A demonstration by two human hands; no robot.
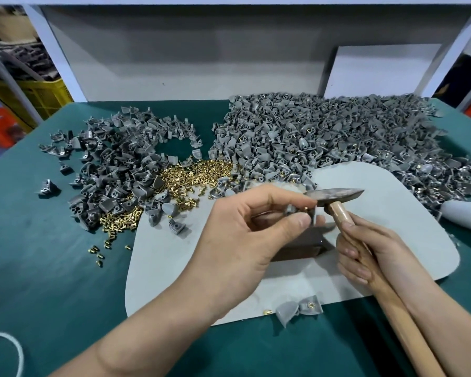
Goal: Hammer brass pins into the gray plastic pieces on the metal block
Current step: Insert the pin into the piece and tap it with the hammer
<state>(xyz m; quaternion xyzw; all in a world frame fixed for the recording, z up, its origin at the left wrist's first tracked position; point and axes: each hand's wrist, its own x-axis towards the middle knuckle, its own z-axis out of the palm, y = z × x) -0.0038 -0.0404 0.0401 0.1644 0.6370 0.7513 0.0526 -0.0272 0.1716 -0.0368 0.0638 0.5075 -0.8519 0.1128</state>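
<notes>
Two hands of mine are at the metal block point(297, 247), which sits on a pale gray mat point(161, 262). My left hand point(245, 235) reaches over the block, thumb and forefinger pinching one gray plastic piece point(292, 210) at the block's top. A brass pin point(306, 207) shows in the piece, and my other fingers curl loosely behind. Just right of the block, my right hand point(365, 251) has its fingers wrapped round the wooden handle of the hammer point(337, 195). The hammer's steel head hangs just above the piece; I cannot tell whether it touches the pin.

Beyond the block to its left lies a heap of loose pins point(191, 178), with a smaller pile of gray pieces point(114, 164) farther left. Beyond the block to its right spreads a much larger pile point(324, 131). Nearer me than the block, at the mat's edge, lie two more pieces point(297, 310), one showing brass. Everything rests on the green table point(38, 254).
</notes>
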